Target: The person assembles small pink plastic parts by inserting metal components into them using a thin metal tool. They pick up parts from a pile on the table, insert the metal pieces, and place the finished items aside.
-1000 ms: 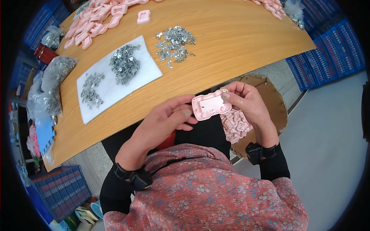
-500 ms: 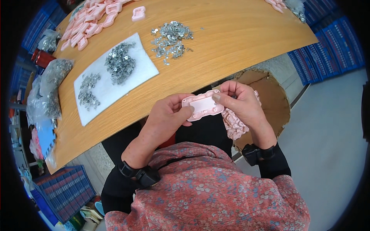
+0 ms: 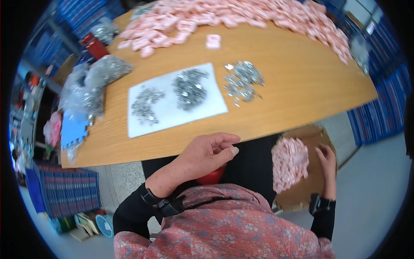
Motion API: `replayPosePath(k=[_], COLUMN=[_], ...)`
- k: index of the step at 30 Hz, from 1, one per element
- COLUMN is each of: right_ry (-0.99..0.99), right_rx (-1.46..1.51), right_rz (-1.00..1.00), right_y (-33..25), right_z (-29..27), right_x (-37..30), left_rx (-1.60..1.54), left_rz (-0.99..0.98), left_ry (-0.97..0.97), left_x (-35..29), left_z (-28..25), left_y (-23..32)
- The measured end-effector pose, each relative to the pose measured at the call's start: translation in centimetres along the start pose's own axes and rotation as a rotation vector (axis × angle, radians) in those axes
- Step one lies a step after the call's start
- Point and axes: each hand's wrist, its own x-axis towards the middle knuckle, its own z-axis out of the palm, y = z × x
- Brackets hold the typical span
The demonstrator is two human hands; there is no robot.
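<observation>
Pink moulded plastic shells, heaped at the left hand's 3 o'clock
Left hand is empty, fingers loosely curled; right hand is over the brown cardboard box of shells, fingers parted. Small silvery metal pieces lie at 11 o'clock on the wooden counter's white rectangular mat.
</observation>
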Motion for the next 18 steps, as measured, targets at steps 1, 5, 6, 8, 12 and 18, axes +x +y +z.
replayPosePath(k=[1, 5, 6, 8, 12, 18], right_ry=[-0.010, 0.103, 0.098, 0.108, 0.024, -0.014], right_rx=[0.023, 0.217, 0.230, 0.102, 0.084, 0.067], right_rz=[0.162, -0.188, -0.282, -0.470, -0.650, -0.610], right_y=[-1.8, -8.7, -12.1, -16.4, -22.4, -21.6], right_z=[-0.6, 3.7, 5.4, 8.8, 13.9, 17.5], right_x=[0.3, 1.5, 1.3, 1.7, 2.4, 4.1], left_rx=[0.032, 0.368, 0.442, 0.473, 0.863, 1.138], left_rz=[0.016, -0.002, 0.019, 0.125, 0.027, -0.076], left_ry=[0.045, 0.291, 0.349, 0.523, 0.835, 1.043], left_x=[-0.3, 0.0, 0.9, 2.9, 8.1, 13.5], left_z=[-1.3, -7.1, -8.9, -13.3, -23.0, -30.2], left_y=[0.4, 4.8, 4.8, 4.1, 2.8, 1.7])
